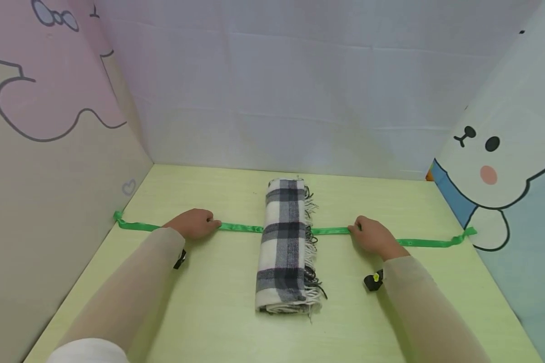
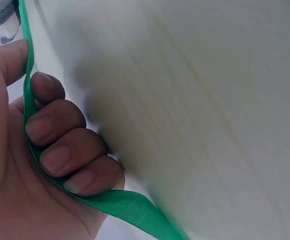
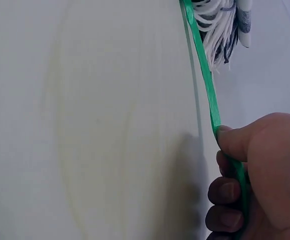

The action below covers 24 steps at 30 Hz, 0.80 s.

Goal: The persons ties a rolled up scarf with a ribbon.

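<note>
I am gripping the green ribbon (image 1: 240,228) with left hand (image 1: 194,223) and right hand (image 1: 373,236), fingers curled; it is running nine-to-three under the plaid scarf (image 1: 285,242), whose long axis is pointing twelve-to-six.

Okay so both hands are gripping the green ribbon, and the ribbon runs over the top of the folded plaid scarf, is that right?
Not quite. Both the left hand and the right hand do grip the ribbon, but it runs under the scarf, not over it. The head view shows the green strip vanishing at the scarf's left edge and reappearing on its right.
</note>
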Available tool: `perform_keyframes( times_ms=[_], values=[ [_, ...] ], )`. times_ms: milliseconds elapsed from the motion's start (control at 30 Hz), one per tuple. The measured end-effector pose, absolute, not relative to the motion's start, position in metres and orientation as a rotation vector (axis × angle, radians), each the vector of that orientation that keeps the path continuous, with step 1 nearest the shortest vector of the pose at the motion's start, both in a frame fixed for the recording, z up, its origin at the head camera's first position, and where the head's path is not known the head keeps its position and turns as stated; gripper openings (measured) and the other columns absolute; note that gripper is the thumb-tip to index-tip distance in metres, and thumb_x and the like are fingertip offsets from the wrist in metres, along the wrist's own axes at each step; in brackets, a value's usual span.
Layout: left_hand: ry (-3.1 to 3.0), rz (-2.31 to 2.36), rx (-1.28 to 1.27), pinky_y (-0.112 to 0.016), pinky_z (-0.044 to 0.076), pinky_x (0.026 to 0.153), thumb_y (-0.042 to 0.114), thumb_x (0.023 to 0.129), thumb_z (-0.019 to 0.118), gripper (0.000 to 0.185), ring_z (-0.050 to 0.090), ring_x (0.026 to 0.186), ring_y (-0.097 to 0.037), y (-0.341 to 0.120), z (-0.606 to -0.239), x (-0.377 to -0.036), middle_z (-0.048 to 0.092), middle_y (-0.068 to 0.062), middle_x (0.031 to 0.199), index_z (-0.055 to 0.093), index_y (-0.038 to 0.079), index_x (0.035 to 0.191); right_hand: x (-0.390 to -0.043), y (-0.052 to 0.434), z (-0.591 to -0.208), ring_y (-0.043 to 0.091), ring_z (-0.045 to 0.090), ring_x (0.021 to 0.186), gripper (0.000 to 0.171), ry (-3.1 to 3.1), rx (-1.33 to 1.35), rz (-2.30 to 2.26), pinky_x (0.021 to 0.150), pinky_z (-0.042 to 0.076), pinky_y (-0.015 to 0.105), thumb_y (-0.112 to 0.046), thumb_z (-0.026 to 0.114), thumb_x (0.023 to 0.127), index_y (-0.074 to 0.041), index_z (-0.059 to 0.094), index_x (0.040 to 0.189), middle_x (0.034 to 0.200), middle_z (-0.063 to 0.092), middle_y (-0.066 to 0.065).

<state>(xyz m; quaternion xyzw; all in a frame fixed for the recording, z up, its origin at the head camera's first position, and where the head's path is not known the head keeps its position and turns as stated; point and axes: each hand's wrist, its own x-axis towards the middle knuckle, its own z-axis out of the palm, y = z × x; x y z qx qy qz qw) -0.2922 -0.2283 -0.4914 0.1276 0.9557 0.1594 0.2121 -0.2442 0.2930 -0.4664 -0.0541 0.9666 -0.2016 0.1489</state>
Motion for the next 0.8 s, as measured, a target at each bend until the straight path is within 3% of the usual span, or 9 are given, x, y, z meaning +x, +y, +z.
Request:
perform_keyframes(
  times_ms=[267, 533, 700, 800],
  values=[
    [2.632, 0.463, 0.384, -0.036, 0.035, 0.066, 0.041, 0.107, 0.05, 0.038, 0.042, 0.068, -0.018, -0.249, -0.486, -0.287, 0.043, -0.001, 0.073, 0.051, 0.015, 0.079, -0.244, 0.311, -0.464, 0.023, 0.047, 0.07, 0.029, 2.763, -0.154, -0.568, 0.065, 0.038, 0.038, -0.031, 0.046, 0.11, -0.006, 0.053, 0.098, 0.079, 0.049, 0.008],
    [2.639, 0.426, 0.358, -0.037, 0.037, 0.07, 0.031, 0.108, 0.049, 0.028, 0.045, 0.072, -0.019, -0.273, -0.475, -0.279, 0.049, -0.003, 0.078, 0.058, 0.013, 0.089, -0.239, 0.329, -0.459, 0.024, 0.049, 0.074, 0.025, 2.748, -0.125, -0.55, 0.067, 0.039, 0.04, -0.028, 0.046, 0.109, -0.005, 0.053, 0.101, 0.083, 0.051, 0.009],
    [2.673, 0.424, 0.3, -0.039, 0.039, 0.07, 0.035, 0.107, 0.053, 0.028, 0.049, 0.075, -0.022, -0.278, -0.471, -0.274, 0.054, -0.005, 0.082, 0.058, 0.011, 0.093, -0.239, 0.34, -0.459, 0.035, 0.058, 0.088, 0.027, 2.806, -0.097, -0.531, 0.076, 0.048, 0.051, -0.024, 0.052, 0.106, 0.002, 0.058, 0.111, 0.103, 0.062, 0.021],
    [2.763, 0.446, 0.284, -0.047, 0.048, 0.08, 0.037, 0.105, 0.056, 0.031, 0.058, 0.092, -0.03, -0.275, -0.468, -0.269, 0.062, -0.011, 0.101, 0.062, 0.006, 0.107, -0.24, 0.341, -0.459, 0.046, 0.057, 0.106, 0.036, 2.9, -0.097, -0.482, 0.087, 0.045, 0.063, -0.026, 0.058, 0.104, 0.006, 0.058, 0.12, 0.12, 0.058, 0.029]
  ],
)
